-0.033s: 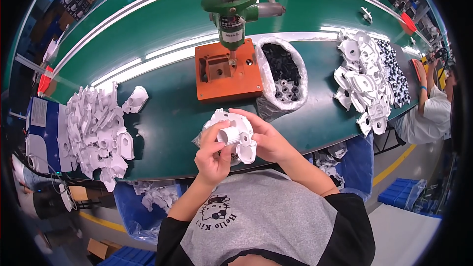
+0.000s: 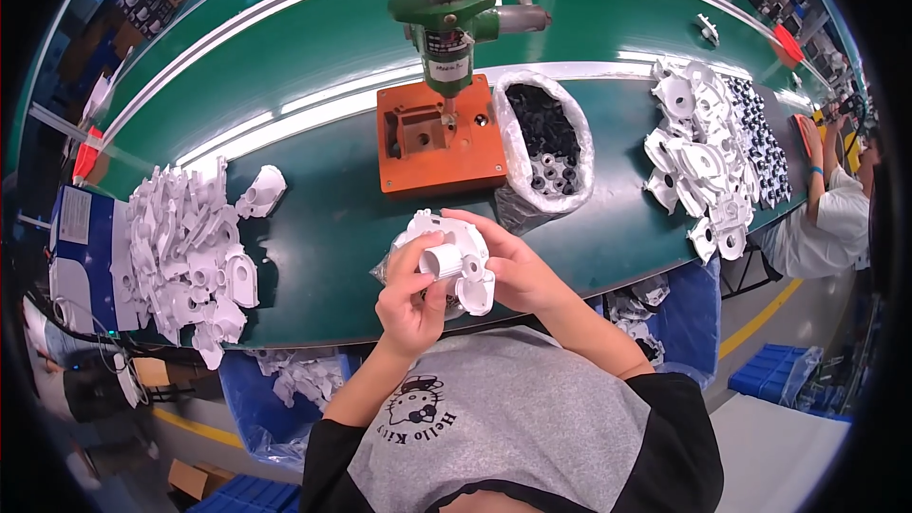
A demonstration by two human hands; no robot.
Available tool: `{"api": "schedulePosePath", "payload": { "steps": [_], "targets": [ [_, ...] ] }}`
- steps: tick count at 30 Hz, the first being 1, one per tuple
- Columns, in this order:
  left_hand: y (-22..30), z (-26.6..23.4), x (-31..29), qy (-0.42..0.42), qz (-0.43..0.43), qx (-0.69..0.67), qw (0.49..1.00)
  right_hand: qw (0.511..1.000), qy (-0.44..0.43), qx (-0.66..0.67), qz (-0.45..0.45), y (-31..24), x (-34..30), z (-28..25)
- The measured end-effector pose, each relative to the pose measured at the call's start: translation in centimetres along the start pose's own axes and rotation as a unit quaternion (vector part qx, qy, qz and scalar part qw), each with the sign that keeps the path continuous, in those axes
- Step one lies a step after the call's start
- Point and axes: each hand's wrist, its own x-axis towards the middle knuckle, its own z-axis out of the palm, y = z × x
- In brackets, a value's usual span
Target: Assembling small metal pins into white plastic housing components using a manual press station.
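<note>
Close to my body, at the table's front edge, I hold a white moulded plastic housing [image 2: 477,296] with a short round tube standing up from it. My left hand [image 2: 410,302] is closed on its left side, thumb and fingers at the tube. My right hand [image 2: 513,268] grips the right rim, with the fingers along the far side. Just beyond stands an orange fixture block [image 2: 445,171] with a hollowed recess. Over it hangs a green press head [image 2: 445,57], its tip down near the block.
A plastic-lined container [image 2: 513,147] of black and pale small parts stands right of the block. White housings lie piled at the left [image 2: 190,256] and right [image 2: 698,152]. Blue bins [image 2: 689,323] sit below the table edge. Another person's arm [image 2: 817,180] is at far right.
</note>
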Motion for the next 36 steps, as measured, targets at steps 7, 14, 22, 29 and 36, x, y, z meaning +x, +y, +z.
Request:
{"api": "schedulePosePath", "payload": {
  "steps": [7, 14, 22, 29, 36],
  "targets": [
    [1.2, -1.3, 1.8, -0.126, -0.069, 0.127, 0.981, 0.997, 0.040, 0.063, 0.022, 0.5, -0.2, -0.7],
    [1.0, -1.8, 3.8, -0.191, -0.049, 0.156, 0.968, 0.994, 0.093, 0.038, 0.030, 0.0, -0.1, -0.7],
    [-2.7, -1.1, 8.0, -0.235, 0.056, 0.184, 0.953, 0.937, 0.205, -0.277, -0.050, -5.1, -1.4, -4.6],
    [-5.7, -1.7, 11.9, -0.258, 0.158, 0.369, 0.879, 0.405, 0.289, -0.865, -0.073, -7.9, -0.9, -11.6],
    [-9.4, -1.9, 11.9, -0.233, 0.128, 0.409, 0.873, 0.415, 0.244, -0.873, -0.082, -8.0, -0.5, -12.6]
  ]
}}
